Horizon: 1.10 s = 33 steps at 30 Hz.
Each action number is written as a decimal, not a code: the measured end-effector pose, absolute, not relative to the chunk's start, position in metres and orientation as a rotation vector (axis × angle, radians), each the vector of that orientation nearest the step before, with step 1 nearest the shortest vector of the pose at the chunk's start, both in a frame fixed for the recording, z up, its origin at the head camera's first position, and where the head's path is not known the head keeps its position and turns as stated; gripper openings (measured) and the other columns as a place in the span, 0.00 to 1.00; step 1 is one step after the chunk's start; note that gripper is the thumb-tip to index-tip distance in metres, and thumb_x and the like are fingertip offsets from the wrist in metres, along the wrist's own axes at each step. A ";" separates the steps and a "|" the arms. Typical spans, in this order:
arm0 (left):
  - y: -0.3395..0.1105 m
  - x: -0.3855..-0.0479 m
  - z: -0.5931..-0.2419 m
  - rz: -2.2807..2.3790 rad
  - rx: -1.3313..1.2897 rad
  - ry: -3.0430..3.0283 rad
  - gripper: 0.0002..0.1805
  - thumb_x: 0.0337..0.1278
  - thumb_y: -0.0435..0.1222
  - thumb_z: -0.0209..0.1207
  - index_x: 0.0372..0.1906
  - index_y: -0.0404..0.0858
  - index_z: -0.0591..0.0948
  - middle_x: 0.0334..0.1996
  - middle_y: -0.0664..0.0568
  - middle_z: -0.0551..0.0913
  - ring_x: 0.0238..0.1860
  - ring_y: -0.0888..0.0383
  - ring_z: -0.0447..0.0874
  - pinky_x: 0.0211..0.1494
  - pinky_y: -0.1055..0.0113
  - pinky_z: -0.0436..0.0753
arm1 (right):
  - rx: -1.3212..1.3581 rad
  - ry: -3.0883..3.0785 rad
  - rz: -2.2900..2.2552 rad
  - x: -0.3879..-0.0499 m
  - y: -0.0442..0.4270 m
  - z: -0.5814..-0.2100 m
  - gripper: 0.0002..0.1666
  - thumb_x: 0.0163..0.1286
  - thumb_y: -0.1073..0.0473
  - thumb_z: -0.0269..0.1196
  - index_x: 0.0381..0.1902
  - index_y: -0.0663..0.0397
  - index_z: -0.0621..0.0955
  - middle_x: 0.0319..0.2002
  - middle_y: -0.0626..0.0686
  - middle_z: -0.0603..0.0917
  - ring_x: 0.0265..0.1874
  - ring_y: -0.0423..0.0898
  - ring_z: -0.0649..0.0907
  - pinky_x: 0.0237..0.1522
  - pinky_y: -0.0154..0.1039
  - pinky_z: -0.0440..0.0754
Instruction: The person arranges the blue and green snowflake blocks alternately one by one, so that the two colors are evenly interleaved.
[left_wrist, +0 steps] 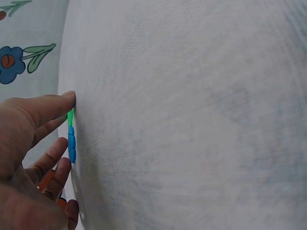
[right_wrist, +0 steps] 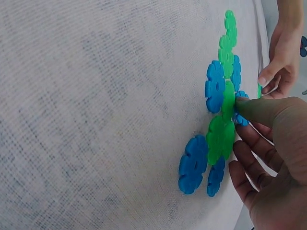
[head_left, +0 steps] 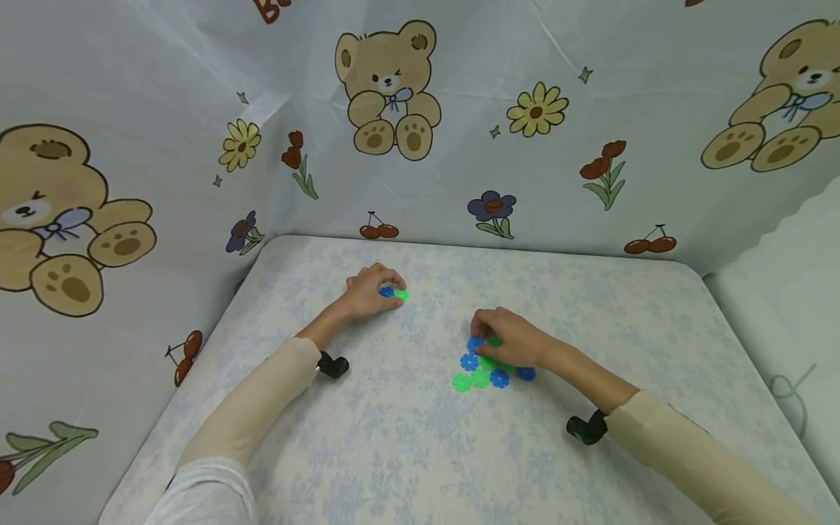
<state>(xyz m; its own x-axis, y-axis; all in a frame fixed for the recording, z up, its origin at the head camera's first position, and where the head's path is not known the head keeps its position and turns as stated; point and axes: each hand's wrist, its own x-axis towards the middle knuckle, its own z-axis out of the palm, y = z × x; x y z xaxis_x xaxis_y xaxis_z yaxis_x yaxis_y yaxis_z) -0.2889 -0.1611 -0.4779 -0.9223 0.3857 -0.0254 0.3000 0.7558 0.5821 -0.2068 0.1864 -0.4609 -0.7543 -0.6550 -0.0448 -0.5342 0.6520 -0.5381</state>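
A green flower-shaped plastic disc [head_left: 402,294] and a blue one [head_left: 387,292] lie side by side at my left hand [head_left: 370,292], low at the table surface. Thumb and index finger pinch the green disc in the left wrist view, while the other fingers are beside the blue disc [left_wrist: 72,144]. My right hand [head_left: 512,339] is over a cluster of blue and green flower discs. Its thumb and fingers pinch a blue disc [right_wrist: 242,108] at the cluster's far side. Around it are a green disc [right_wrist: 221,139] and another blue disc [right_wrist: 193,165]; the hand partly hides the cluster in the head view.
A pale patterned cloth covers the table [head_left: 394,437]. Behind it hangs a curtain [head_left: 459,175] printed with bears and flowers. Black wrist cameras stick out under both forearms, the left one [head_left: 333,366] and the right one [head_left: 587,428]. A thin cable [head_left: 790,390] lies at the right.
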 end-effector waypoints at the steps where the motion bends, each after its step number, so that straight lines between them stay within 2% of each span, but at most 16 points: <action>1: -0.161 -0.289 -0.478 0.899 0.551 2.808 0.15 0.69 0.45 0.72 0.56 0.51 0.86 0.68 0.46 0.78 0.67 0.39 0.73 0.71 0.32 0.60 | -0.959 2.635 -0.750 -0.208 0.186 -0.461 0.12 0.74 0.57 0.72 0.50 0.51 0.81 0.45 0.48 0.86 0.48 0.47 0.82 0.56 0.47 0.81; 12: -0.162 -0.292 -0.484 0.932 0.529 2.814 0.15 0.69 0.46 0.71 0.56 0.51 0.86 0.67 0.47 0.78 0.67 0.39 0.73 0.70 0.34 0.61 | -0.992 2.686 -0.764 -0.216 0.179 -0.464 0.12 0.75 0.57 0.71 0.50 0.51 0.81 0.44 0.48 0.86 0.47 0.44 0.82 0.57 0.48 0.80; 20: -0.161 -0.290 -0.480 0.915 0.527 2.810 0.16 0.69 0.46 0.71 0.58 0.50 0.86 0.67 0.47 0.78 0.67 0.40 0.73 0.70 0.34 0.62 | -0.974 2.722 -0.754 -0.221 0.171 -0.466 0.13 0.75 0.57 0.71 0.52 0.52 0.81 0.46 0.49 0.87 0.49 0.46 0.83 0.56 0.49 0.82; 33: -0.161 -0.291 -0.479 0.857 0.517 2.814 0.16 0.69 0.47 0.72 0.57 0.52 0.85 0.67 0.49 0.78 0.67 0.41 0.73 0.68 0.36 0.64 | -1.013 2.743 -0.708 -0.231 0.158 -0.466 0.13 0.76 0.57 0.71 0.52 0.54 0.81 0.45 0.51 0.87 0.47 0.47 0.83 0.54 0.48 0.83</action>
